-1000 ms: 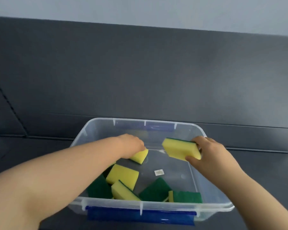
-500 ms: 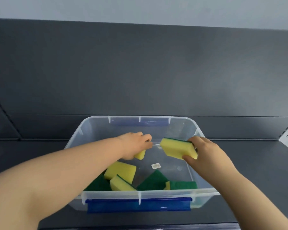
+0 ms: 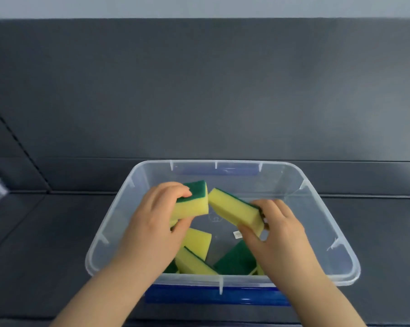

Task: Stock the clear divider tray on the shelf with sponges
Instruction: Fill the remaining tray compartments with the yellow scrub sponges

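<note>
Even soft light, slight motion blur, wide-angle edge bending.

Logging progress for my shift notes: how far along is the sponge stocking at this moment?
Done: nothing I can confirm, since the divider tray is not in view. In hand: the left hand grips a sponge and the right hand grips a second sponge, both lifted above the clear bin. Left: carrying these two to the tray, plus several loose sponges lying in the bin.

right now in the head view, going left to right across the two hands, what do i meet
left hand → left sponge it grips → right sponge → right hand gripping it
</note>
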{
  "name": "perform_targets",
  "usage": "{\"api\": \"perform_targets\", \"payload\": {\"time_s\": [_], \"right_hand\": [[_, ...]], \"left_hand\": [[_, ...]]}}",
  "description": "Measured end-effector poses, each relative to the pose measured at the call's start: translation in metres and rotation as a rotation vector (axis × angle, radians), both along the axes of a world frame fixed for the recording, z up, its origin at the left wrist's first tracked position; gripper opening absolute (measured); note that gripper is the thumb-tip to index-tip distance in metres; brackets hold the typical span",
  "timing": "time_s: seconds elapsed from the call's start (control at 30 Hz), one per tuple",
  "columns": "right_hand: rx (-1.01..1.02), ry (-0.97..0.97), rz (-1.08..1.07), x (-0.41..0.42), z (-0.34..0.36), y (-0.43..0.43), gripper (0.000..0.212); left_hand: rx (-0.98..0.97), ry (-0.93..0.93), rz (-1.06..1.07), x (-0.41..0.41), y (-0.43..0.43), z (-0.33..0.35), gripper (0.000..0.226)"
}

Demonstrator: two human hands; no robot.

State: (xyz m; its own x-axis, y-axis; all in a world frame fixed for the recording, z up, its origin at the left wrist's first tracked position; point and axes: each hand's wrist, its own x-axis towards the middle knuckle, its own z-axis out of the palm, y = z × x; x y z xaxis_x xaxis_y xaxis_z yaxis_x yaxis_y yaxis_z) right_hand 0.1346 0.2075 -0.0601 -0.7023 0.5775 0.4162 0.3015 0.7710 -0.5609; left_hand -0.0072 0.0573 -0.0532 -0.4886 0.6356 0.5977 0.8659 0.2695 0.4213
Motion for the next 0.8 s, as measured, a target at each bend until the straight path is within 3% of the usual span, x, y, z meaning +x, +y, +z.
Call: {"api": "perform_targets", "payload": {"time_s": [0.17, 0.37, 0.5, 0.8], "right_hand": [[-0.037, 0.203, -0.003, 0.001, -0.01, -0.006, 0.037], [-0.149, 0.266, -0.033, -0.003, -0.004, -0.017, 0.042], [-0.21, 0.29, 0.013, -0.012, 0.009, -0.046, 0.044], [-0.139, 0.339, 0.204, -0.067, 0.026, -0.198, 0.042]], "left_hand": [[-0.088, -0.013, 0.041, 0.008, -0.015, 0.0, 0.055], [-0.055, -0.017, 0.065, 0.009, -0.039, 0.008, 0.059], [0.022, 0.062, 0.07, 0.001, -0.07, 0.014, 0.042], [0.057, 0.147, 0.298, -0.036, -0.247, 0.02, 0.033]]}}
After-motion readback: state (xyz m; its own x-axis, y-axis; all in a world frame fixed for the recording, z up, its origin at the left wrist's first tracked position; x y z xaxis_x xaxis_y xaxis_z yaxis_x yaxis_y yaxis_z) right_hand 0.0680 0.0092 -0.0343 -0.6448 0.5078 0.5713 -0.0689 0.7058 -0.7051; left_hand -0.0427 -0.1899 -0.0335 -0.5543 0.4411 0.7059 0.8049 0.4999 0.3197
